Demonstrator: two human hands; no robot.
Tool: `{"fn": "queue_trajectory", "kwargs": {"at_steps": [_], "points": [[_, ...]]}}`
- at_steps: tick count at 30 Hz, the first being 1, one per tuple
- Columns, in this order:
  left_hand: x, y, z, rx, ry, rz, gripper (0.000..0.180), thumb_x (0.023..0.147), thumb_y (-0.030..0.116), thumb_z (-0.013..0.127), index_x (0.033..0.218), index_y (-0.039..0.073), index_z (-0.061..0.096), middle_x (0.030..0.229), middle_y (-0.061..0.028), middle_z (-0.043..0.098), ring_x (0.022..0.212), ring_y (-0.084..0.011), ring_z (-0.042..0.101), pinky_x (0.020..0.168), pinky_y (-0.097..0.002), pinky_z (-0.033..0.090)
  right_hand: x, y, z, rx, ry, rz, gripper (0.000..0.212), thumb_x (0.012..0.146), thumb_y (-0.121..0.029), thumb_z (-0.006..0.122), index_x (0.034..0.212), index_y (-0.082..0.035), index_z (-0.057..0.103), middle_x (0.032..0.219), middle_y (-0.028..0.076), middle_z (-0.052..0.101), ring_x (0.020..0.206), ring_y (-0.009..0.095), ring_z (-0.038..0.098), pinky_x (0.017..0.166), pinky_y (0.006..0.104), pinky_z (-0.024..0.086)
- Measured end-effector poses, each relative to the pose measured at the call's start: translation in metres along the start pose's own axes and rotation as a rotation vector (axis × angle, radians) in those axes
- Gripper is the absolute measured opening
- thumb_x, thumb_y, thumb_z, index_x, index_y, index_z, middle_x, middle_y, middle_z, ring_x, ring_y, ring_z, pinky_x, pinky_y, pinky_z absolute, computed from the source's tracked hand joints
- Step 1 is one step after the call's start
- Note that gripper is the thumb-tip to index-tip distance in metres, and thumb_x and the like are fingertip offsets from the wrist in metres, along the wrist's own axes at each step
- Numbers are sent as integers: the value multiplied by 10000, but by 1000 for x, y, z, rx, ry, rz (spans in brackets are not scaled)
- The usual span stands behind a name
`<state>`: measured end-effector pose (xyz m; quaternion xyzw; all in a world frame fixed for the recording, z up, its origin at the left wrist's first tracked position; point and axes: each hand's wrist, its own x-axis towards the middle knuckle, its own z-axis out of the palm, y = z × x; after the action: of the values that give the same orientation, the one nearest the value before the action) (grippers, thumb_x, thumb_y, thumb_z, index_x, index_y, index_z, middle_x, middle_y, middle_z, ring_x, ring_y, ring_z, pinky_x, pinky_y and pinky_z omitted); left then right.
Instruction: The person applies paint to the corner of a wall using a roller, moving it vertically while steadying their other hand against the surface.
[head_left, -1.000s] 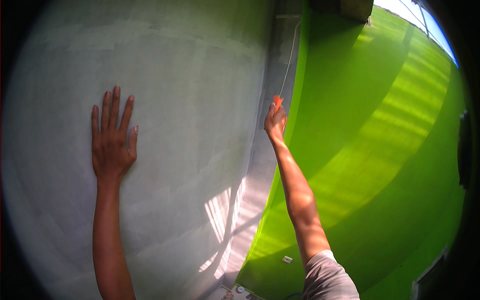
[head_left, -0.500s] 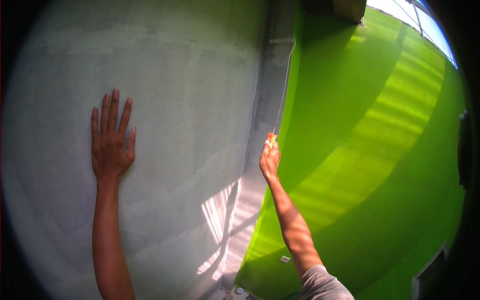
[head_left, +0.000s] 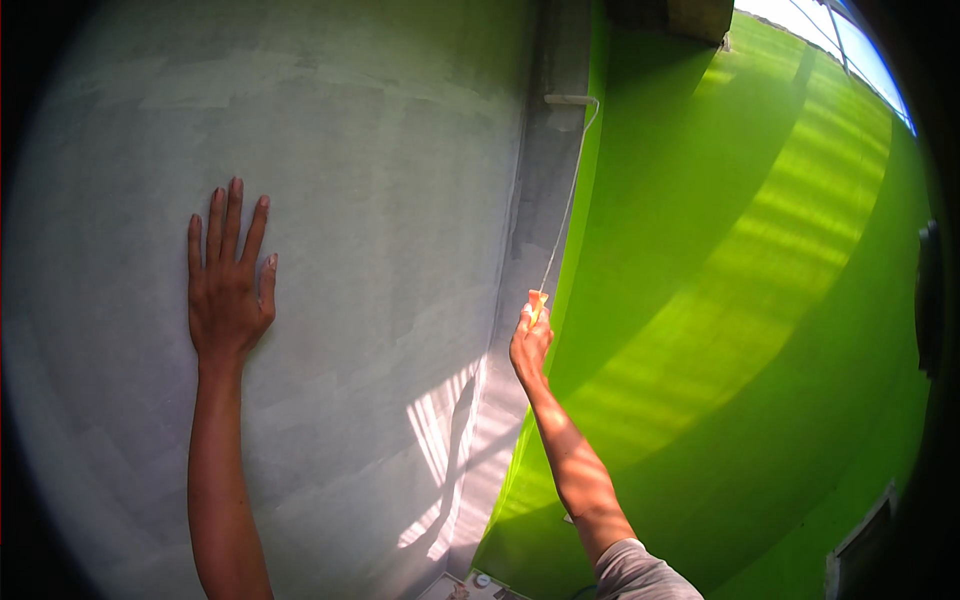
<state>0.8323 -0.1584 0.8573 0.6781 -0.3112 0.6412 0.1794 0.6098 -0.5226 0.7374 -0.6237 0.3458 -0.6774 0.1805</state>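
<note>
My right hand (head_left: 532, 338) is closed around the orange handle of a paint roller (head_left: 568, 205). Its thin wire frame runs upward to a slim white roller head, which lies across the narrow grey wall strip (head_left: 545, 150) between the large pale wall and the green wall. My left hand (head_left: 230, 300) is held up flat with its fingers spread, over the pale grey-white wall (head_left: 370, 230). It holds nothing; whether the palm touches the wall I cannot tell. Uneven whitish coating shows on that wall.
A bright green wall (head_left: 680, 300) with striped sunlight fills the right side. Small items lie on a pale surface (head_left: 480, 585) at the bottom. A dark beam end (head_left: 700, 18) juts out at the top, beside open sky. A framed dark opening (head_left: 865, 535) is at the lower right.
My right hand has come down and slightly left, drawing the roller head a little lower along the grey strip. My left hand has barely shifted.
</note>
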Motion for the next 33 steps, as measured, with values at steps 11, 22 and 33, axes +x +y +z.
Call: {"fn": "queue_trajectory", "kwargs": {"at_steps": [11, 22, 33], "points": [[0, -3, -2, 5, 4, 2, 686, 994, 215, 538, 1647, 242, 329, 1742, -39, 224, 1607, -242, 202, 1320, -483, 158, 59, -27, 22, 49, 36, -83, 436, 1082, -333, 510, 1290, 30, 633, 856, 212, 716, 794, 378, 709, 755, 500, 533], [-1, -2, 0, 4, 0, -1, 683, 986, 211, 540, 1641, 229, 347, 1740, -44, 232, 1606, -249, 204, 1317, -491, 159, 165, -85, 29, 74, 13, -166, 420, 1074, -294, 496, 1167, 100, 607, 843, 256, 704, 814, 434, 704, 772, 538, 519], [0, -6, 3, 52, -20, -16, 687, 990, 220, 541, 1644, 250, 333, 1744, -33, 218, 1606, -234, 204, 1322, -482, 165, 254, -160, 37, 211, -56, -127, 382, 1050, -275, 524, 944, 77, 631, 747, 219, 688, 623, 355, 709, 576, 481, 556]]}}
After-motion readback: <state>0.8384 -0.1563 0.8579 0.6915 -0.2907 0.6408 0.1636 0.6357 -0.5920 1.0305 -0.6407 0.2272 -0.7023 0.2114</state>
